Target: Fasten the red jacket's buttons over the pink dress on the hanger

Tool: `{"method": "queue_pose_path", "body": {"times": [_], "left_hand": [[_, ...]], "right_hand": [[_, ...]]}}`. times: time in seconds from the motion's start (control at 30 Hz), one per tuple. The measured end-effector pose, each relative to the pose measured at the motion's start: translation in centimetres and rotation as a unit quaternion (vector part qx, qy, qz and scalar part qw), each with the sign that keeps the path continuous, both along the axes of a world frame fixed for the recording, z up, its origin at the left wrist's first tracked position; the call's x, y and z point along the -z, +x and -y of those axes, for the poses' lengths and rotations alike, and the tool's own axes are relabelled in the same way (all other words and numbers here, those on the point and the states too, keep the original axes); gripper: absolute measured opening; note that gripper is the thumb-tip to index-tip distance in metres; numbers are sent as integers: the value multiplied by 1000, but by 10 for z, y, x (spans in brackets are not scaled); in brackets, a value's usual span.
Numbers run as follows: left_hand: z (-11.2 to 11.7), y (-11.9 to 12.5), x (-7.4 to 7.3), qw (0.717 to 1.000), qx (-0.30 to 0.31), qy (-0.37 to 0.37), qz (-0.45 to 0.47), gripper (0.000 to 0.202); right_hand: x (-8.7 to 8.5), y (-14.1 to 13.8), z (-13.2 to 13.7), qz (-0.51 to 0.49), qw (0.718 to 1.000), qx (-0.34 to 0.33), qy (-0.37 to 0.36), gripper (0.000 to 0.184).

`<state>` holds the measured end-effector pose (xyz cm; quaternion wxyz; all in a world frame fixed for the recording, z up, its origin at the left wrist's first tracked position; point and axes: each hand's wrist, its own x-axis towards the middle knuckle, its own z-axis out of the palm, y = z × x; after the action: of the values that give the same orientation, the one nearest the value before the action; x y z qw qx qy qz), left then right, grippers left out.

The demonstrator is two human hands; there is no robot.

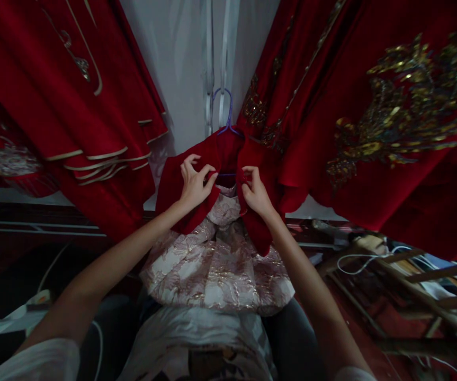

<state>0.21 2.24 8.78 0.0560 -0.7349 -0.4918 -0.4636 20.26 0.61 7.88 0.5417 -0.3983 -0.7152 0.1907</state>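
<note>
A small red velvet jacket (175, 185) hangs on a purple hanger (228, 114) straight ahead, over a pink-and-gold brocade dress (216, 264). My left hand (194, 182) pinches the jacket's left front edge near the collar. On the opposite front edge, my right hand (254, 193) is closed on the fabric. The two hands sit close together at the jacket's opening. Both arms are bare and reach up from below.
Large red garments hang on both sides: one with gold trim (73, 106) at left, one with gold embroidery (403, 106) at right. A white garment bag (196, 63) hangs behind. A wooden chair frame (411, 280) with white cables stands at the right. Dark floor lies below left.
</note>
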Motion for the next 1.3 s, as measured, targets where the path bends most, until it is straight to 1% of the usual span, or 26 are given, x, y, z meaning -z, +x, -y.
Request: {"method": "queue_pose_path", "body": {"times": [0.07, 0.13, 0.2, 0.3, 0.4, 0.5, 0.57, 0.7, 0.8, 0.93, 1.13, 1.3], "left_hand": [[4, 11, 11, 998, 41, -21, 44, 24], [4, 22, 19, 989, 92, -61, 95, 24], [2, 31, 23, 978, 125, -93, 142, 23], [-2, 41, 23, 960, 171, -95, 202, 22], [-4, 40, 22, 924, 243, -124, 269, 26], [0, 34, 23, 886, 285, -177, 322, 28], [3, 30, 25, 876, 293, -180, 338, 27], [9, 31, 31, 881, 284, -145, 350, 28], [10, 34, 33, 884, 278, -136, 351, 25], [13, 34, 31, 883, 270, -157, 350, 18], [17, 32, 28, 874, 275, -172, 362, 28], [14, 32, 29, 881, 253, -160, 365, 23]], "right_hand": [[1, 0, 1, -4, 1000, -11, -1, 38], [4, -3, 1, -17, 999, -29, -10, 37], [7, -7, 1, -28, 998, -54, -16, 37], [11, -13, 2, -29, 997, -72, -16, 40], [12, -15, 4, -27, 997, -68, -29, 43], [13, -15, 7, -36, 996, -69, -41, 43], [14, -16, 8, -57, 995, -72, -41, 41], [14, -18, 10, -96, 993, -63, -31, 30], [12, -18, 10, -89, 994, -55, -24, 25], [10, -15, 10, -69, 997, -38, -28, 25], [8, -18, 15, -69, 998, -5, -14, 23], [7, -21, 18, -75, 997, 13, -15, 25]]}}
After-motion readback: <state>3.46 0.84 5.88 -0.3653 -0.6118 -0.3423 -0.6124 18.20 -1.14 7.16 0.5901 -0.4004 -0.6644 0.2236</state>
